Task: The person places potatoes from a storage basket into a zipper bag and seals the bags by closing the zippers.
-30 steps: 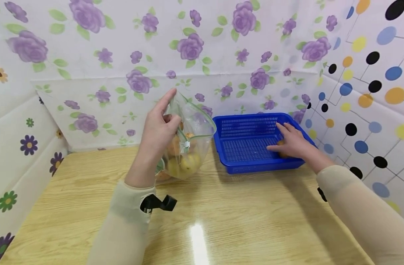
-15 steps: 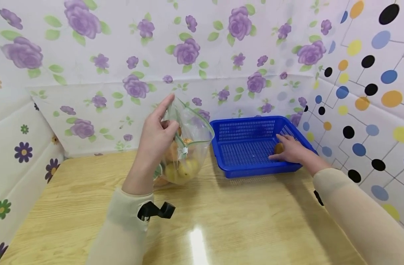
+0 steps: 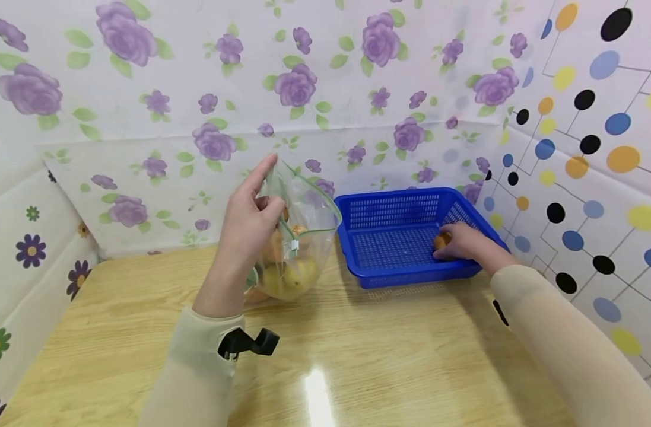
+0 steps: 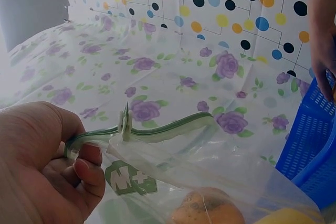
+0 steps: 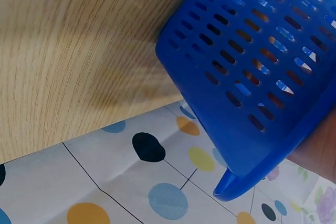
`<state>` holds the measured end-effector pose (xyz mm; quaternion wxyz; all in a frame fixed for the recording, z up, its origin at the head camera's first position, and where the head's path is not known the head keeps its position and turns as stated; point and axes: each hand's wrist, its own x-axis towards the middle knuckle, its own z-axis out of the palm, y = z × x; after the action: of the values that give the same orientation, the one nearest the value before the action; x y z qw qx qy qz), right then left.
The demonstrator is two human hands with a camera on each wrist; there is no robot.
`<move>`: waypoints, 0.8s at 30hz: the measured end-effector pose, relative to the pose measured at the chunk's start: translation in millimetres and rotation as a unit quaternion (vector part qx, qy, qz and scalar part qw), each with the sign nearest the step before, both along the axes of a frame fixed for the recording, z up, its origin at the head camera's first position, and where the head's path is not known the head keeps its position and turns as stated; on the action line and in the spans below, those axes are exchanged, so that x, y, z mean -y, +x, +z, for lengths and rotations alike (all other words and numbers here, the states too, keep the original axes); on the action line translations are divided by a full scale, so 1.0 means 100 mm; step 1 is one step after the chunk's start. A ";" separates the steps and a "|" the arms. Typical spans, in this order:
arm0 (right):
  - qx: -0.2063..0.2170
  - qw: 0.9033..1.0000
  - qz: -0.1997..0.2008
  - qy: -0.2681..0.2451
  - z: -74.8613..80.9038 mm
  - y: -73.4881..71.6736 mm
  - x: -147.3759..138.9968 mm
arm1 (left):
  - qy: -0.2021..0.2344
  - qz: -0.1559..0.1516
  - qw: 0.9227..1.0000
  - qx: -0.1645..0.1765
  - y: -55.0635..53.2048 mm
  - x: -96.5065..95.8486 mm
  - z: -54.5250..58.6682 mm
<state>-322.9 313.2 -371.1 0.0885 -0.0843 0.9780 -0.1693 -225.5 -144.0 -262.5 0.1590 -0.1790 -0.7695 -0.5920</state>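
Observation:
My left hand (image 3: 247,222) pinches the rim of a clear zip-top bag (image 3: 317,243) with a green seal strip and a white slider (image 3: 294,244). Yellow fruit (image 3: 295,276) and orange fruit show through the plastic; in the left wrist view an orange fruit (image 4: 207,208) lies low in the bag. The mouth gapes toward the right. My right hand (image 3: 466,242) is inside a blue plastic basket (image 3: 405,280), its fingers curled round a small orange-brown round fruit (image 3: 441,242), partly covered. In the right wrist view the basket wall (image 5: 205,103) hides most of that hand.
Both stand on a wood-grain table (image 3: 368,356), the basket right of the bag and close to it. A flowered cloth (image 3: 186,71) backs the table, and a dotted cloth (image 3: 587,178) rises right beside the basket.
My right hand's fingers, spread over the fruit before, have closed round it inside the basket. The left hand keeps its pinch on the bag. The whole view has shifted slightly.

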 end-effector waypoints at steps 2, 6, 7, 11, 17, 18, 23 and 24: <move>0.001 1.000 0.002 -0.002 0.00 -0.02 0.00 | 0.000 0.000 1.000 -0.002 0.00 0.00 0.00; 0.010 1.000 0.003 -0.002 0.01 -0.02 0.01 | 0.005 -0.007 1.000 0.001 0.01 -0.01 0.00; 0.011 1.000 0.003 -0.001 0.02 -0.01 0.01 | 0.006 -0.009 1.000 0.003 0.01 -0.01 -0.01; 0.003 1.000 -0.001 0.000 0.03 0.00 0.02 | 0.004 -0.008 1.000 0.001 0.01 -0.02 -0.01; -0.003 1.000 -0.006 -0.017 -0.01 -0.01 0.04 | -0.002 -0.007 1.000 -0.006 0.02 0.01 -0.04; -0.007 1.000 -0.007 -0.020 -0.01 -0.02 0.04 | -0.003 -0.006 1.000 -0.006 0.02 0.01 -0.04; -0.034 0.998 -0.017 -0.049 0.01 -0.01 0.06 | -0.001 -0.005 1.000 -0.006 0.02 0.01 -0.04; -0.041 0.997 -0.018 -0.059 0.02 -0.01 0.07 | -0.001 -0.005 1.000 -0.006 0.02 0.00 -0.04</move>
<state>-324.3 306.5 -369.5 0.0402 -0.0791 0.9704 -0.2245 -223.6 -144.2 -266.1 0.1600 -0.1866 -0.7680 -0.5914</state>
